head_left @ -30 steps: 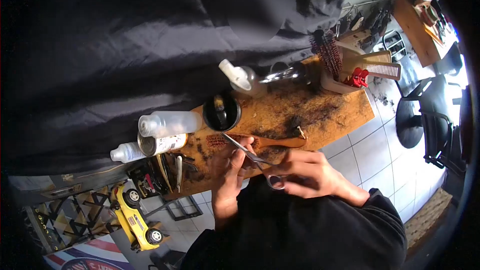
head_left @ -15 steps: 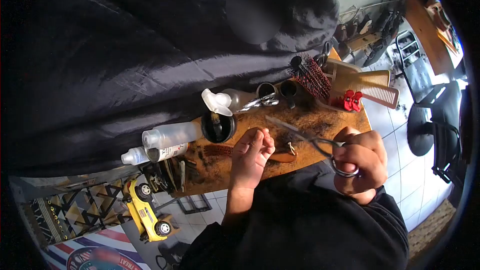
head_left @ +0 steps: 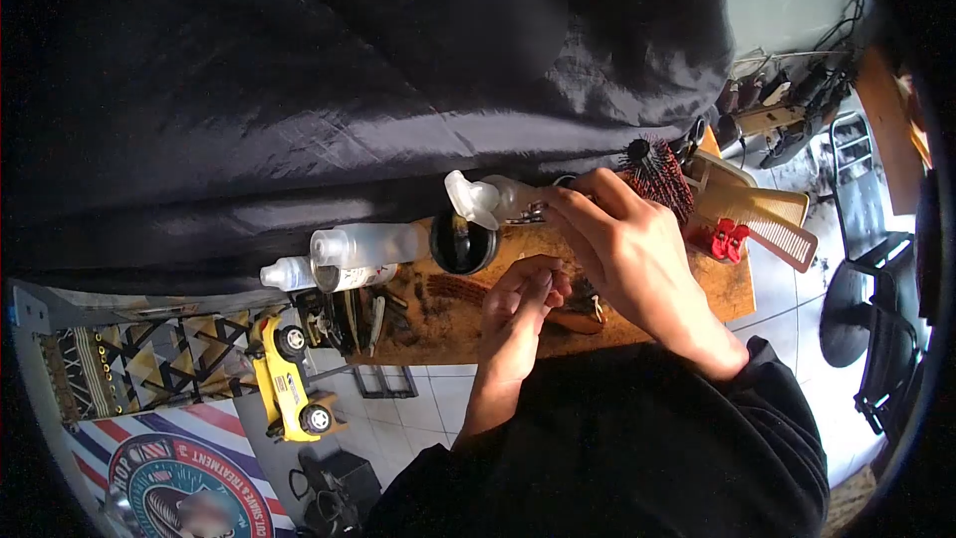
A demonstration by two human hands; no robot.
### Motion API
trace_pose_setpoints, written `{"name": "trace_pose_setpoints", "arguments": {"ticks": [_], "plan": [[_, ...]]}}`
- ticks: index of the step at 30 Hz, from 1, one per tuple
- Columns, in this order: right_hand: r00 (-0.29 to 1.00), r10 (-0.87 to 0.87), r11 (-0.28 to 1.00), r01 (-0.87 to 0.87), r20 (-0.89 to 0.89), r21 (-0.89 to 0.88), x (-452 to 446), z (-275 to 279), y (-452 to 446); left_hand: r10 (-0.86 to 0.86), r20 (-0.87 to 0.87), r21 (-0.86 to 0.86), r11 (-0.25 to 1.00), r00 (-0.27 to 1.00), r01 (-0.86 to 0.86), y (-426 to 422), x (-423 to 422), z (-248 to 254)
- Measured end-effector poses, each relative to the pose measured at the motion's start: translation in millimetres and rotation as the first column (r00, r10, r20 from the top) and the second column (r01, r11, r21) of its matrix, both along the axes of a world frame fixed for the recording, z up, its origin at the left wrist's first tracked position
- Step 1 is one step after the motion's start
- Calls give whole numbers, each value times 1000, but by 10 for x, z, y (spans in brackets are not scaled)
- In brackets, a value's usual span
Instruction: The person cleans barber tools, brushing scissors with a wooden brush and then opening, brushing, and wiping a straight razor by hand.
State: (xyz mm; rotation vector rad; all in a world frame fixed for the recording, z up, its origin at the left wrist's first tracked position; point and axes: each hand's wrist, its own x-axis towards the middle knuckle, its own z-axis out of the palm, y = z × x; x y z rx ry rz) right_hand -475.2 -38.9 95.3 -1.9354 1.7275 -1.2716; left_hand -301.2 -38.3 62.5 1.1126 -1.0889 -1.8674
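Note:
My right hand [head_left: 637,254] reaches over the wooden table, fingers bent together beside a spray bottle with a white head [head_left: 475,201]. Bits of shiny metal show at its fingertips; what it grips is hidden. Lower and to the left, my left hand [head_left: 520,314] is closed, thumb against curled fingers, and anything inside is too small to name. A wooden-handled brush [head_left: 578,321] lies partly behind it. Left of the spray bottle stands a black cup [head_left: 464,247] with something inside.
Clear bottles [head_left: 368,244] and a can stand at the table's left, near razor-like tools [head_left: 376,324]. A round brush [head_left: 657,177], combs [head_left: 757,207] and red clips [head_left: 725,239] are at the right. Black cloth [head_left: 349,70] hangs behind. A yellow toy car [head_left: 283,379] is lower left.
My right hand has moved left and up to the spray bottle; the scissors it held no longer show clearly. My left hand has drawn away from the scissors and remains closed. The view has shifted.

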Motion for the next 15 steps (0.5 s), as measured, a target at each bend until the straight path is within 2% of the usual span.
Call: {"name": "trace_pose_setpoints", "arguments": {"ticks": [1,5,7,8,10,11,12,14,15], "plan": [[992,-1,995,14,-127,104,12,-29,-10,-2,16,-4,1000,1000,3,5,-17,19],[991,-15,983,39,-135,178,73,-53,-12,-4,42,12,1000,999,4,32,-97,85],[998,-45,989,49,-34,143,88,-3,31,-23,45,4,1000,999,23,33,-70,35],[999,-36,989,41,-38,140,103,21,66,-44,47,-8,999,998,44,33,-61,21],[983,-39,993,59,177,-107,156,68,144,-16,14,-9,1000,1000,16,48,-55,64],[980,2,970,47,199,-238,203,22,155,4,-11,-7,1000,1000,-4,57,-36,93],[986,76,958,-32,146,-284,224,-123,188,35,-22,-12,999,999,-35,59,-6,116],[995,94,993,-94,8,-75,361,-219,278,20,96,-109,994,995,-9,60,74,155],[992,125,989,-125,-2,-79,427,-293,297,31,-1,-140,990,1000,-31,65,137,112]]}}
